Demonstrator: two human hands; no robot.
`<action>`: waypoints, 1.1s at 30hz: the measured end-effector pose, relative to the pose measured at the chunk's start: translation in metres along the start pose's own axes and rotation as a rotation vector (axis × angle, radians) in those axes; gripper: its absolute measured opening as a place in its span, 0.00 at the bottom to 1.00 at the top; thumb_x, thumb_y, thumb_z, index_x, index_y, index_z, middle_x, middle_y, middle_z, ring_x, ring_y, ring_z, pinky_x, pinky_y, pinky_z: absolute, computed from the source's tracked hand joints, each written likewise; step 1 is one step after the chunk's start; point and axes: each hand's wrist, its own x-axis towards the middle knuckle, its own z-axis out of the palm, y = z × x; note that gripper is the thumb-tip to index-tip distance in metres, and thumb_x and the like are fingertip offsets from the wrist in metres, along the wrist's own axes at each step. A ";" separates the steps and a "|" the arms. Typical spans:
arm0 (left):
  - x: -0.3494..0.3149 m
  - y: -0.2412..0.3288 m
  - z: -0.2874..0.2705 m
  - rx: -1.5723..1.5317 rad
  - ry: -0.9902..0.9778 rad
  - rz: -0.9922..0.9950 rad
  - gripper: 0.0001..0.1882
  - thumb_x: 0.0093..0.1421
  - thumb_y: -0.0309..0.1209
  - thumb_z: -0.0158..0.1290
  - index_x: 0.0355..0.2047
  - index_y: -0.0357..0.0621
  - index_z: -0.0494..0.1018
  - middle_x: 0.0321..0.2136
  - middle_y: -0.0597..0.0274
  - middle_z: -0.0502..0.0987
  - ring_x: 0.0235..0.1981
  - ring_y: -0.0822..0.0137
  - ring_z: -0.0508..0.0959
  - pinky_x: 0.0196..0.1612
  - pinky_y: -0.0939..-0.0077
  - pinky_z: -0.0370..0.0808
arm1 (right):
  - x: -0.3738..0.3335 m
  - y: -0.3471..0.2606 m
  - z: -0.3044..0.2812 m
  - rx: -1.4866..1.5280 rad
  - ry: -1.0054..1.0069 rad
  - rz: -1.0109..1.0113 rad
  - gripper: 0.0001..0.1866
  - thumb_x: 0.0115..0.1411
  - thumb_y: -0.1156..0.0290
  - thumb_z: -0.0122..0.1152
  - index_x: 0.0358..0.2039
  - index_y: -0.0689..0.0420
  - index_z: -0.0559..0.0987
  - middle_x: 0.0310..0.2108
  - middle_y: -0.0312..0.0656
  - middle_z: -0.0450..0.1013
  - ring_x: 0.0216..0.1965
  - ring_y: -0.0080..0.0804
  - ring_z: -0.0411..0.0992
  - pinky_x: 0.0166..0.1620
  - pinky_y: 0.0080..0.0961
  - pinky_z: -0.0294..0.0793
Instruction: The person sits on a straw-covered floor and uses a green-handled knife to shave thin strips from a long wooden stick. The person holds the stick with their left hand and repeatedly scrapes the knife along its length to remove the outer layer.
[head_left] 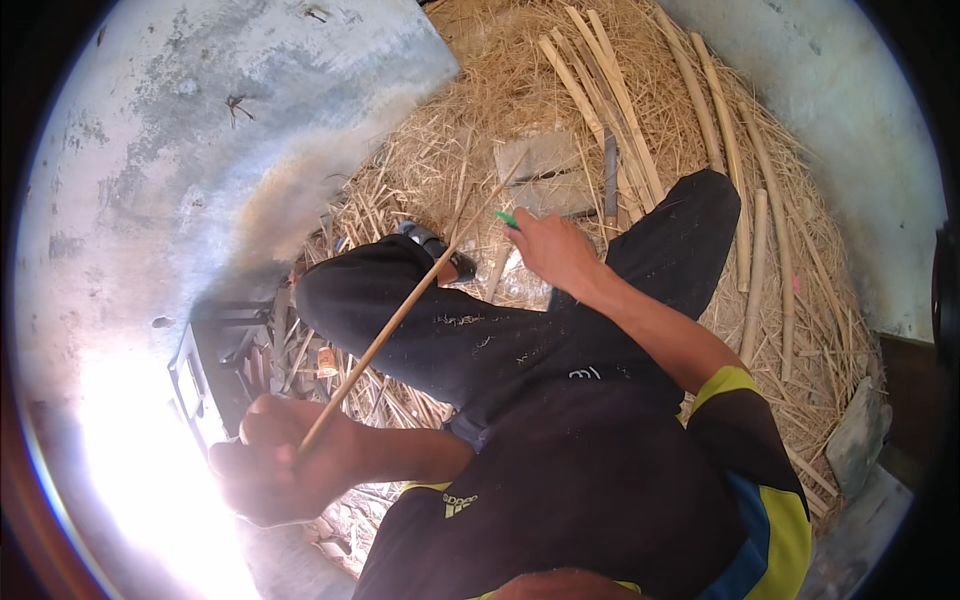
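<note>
My left hand (285, 460) is closed round the near end of a long, thin bamboo strip (392, 322). The strip slants up and away over my left leg, its far end reaching above the straw-strewn floor. My right hand (553, 252) is closed on a small green object (507, 219), whose tip pokes out past the fingers beside the strip. The rest of that object is hidden in the grip, so its kind does not show. A small gap separates the right hand from the strip.
Split bamboo lengths (622, 110) lie ahead, with a dark bar (611, 175) next to them. Flat blocks (538, 158) sit among shavings (440, 160). Bamboo poles (752, 275) lie at the right, near a grey stone (858, 435). A pale wall (250, 110) stands at the left.
</note>
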 end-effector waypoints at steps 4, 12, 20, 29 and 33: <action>-0.002 0.003 -0.003 -0.010 0.011 -0.029 0.08 0.59 0.27 0.37 0.22 0.50 0.59 0.20 0.74 0.55 0.13 0.80 0.56 0.17 0.86 0.49 | -0.001 -0.004 0.004 -0.021 0.113 -0.095 0.14 0.62 0.61 0.48 0.36 0.60 0.68 0.19 0.57 0.71 0.25 0.57 0.73 0.28 0.48 0.71; 0.006 -0.021 -0.025 0.016 0.213 -0.102 0.07 0.55 0.27 0.49 0.25 0.44 0.61 0.21 0.68 0.61 0.18 0.75 0.67 0.22 0.85 0.68 | 0.025 0.020 0.039 -0.052 0.133 0.023 0.12 0.61 0.63 0.48 0.38 0.59 0.67 0.19 0.56 0.71 0.24 0.58 0.72 0.27 0.51 0.70; 0.021 0.008 0.042 0.240 0.461 -0.157 0.20 0.59 0.32 0.44 0.11 0.53 0.52 0.09 0.75 0.48 0.10 0.80 0.59 0.15 0.85 0.58 | 0.028 0.034 0.047 -0.142 0.241 -0.105 0.12 0.60 0.65 0.49 0.38 0.60 0.67 0.19 0.53 0.72 0.22 0.53 0.73 0.24 0.49 0.69; 0.014 0.012 0.054 0.404 0.283 0.108 0.22 0.61 0.33 0.41 0.11 0.52 0.48 0.10 0.76 0.47 0.08 0.84 0.52 0.10 0.91 0.48 | 0.039 0.198 0.076 -0.439 -0.080 0.369 0.13 0.57 0.66 0.52 0.36 0.60 0.78 0.36 0.45 0.76 0.39 0.39 0.75 0.38 0.35 0.75; 0.011 0.009 0.051 0.228 0.327 0.004 0.12 0.59 0.28 0.42 0.19 0.46 0.55 0.14 0.73 0.51 0.12 0.82 0.57 0.11 0.92 0.52 | 0.023 0.055 0.027 0.194 0.170 0.159 0.14 0.61 0.64 0.47 0.41 0.61 0.69 0.19 0.57 0.70 0.24 0.55 0.71 0.30 0.47 0.68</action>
